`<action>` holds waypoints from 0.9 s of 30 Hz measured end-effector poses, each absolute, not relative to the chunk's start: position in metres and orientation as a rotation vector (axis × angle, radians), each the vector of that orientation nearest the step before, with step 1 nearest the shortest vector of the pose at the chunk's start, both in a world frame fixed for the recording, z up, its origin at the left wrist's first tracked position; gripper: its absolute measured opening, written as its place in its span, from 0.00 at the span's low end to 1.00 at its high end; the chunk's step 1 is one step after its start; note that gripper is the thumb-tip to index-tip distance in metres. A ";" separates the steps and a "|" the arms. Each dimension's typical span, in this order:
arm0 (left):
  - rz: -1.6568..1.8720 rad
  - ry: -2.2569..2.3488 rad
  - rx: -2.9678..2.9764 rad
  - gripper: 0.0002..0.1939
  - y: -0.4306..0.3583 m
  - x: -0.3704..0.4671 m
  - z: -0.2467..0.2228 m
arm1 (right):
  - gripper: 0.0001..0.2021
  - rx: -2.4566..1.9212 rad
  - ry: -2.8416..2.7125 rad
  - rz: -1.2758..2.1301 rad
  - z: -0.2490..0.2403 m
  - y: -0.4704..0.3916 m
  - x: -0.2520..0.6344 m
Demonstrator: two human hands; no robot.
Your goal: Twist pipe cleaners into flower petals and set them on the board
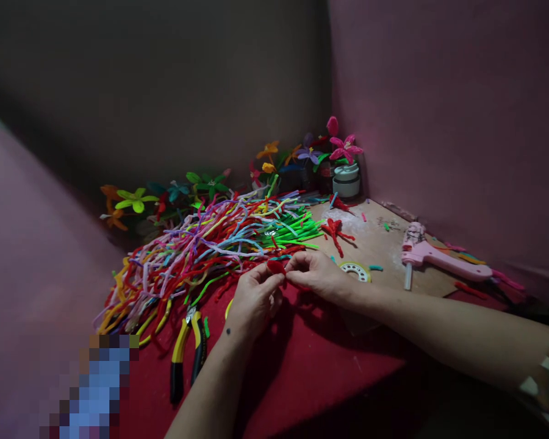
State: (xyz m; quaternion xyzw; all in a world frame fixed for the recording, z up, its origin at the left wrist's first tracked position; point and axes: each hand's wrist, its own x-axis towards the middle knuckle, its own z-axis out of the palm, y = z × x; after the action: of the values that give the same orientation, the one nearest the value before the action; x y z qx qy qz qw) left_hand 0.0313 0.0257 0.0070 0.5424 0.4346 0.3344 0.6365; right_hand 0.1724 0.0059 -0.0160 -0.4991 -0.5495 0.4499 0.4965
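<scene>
Between my two hands is a small red pipe cleaner piece [277,267], bent into a petal-like shape. My left hand [258,296] pinches it from the left, thumb and fingers closed. From the right, the thumb and forefinger of my right hand [318,277] close on its other end. Just beyond the hands spreads a big heap of colourful pipe cleaners [201,244]. Yellow-and-black pliers [187,350] lie left of my left forearm. Beside my right hand is a roll of tape [355,272], partly covered by the wrist.
A pink glue gun [452,259] rests on a brown board [384,238] at right, near red pipe cleaner pieces [336,235]. Several pipe cleaner flowers [137,200] line the back, with a pale jar [346,181] in the corner. Red cloth [320,360] covers the table.
</scene>
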 end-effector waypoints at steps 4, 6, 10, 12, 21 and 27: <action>0.773 0.964 1.282 0.09 0.025 0.028 0.007 | 0.05 -1.226 -1.422 0.893 -0.019 0.006 0.173; 0.740 0.925 1.286 0.10 0.025 0.026 0.007 | 0.05 -1.237 -1.410 0.901 -0.016 0.005 0.173; 0.650 0.879 1.322 0.12 0.024 0.026 0.008 | 0.05 -1.199 -1.262 1.108 -0.008 0.002 0.173; 0.656 0.924 1.363 0.12 0.022 0.029 0.009 | 0.05 -1.202 -1.215 1.175 -0.004 0.000 0.172; 0.710 0.969 1.419 0.13 0.018 0.034 0.010 | 0.07 -1.287 -1.347 0.959 -0.005 -0.001 0.174; 0.713 0.959 1.458 0.10 0.017 0.033 0.010 | 0.05 -1.315 -1.382 0.917 -0.008 0.001 0.173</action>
State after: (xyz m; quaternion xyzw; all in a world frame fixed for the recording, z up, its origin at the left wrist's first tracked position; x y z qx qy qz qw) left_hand 0.0335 0.0169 0.0099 0.6257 0.4114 0.3062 0.5878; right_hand 0.1735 0.0013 -0.0080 -0.5415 -0.5689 0.3776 0.4905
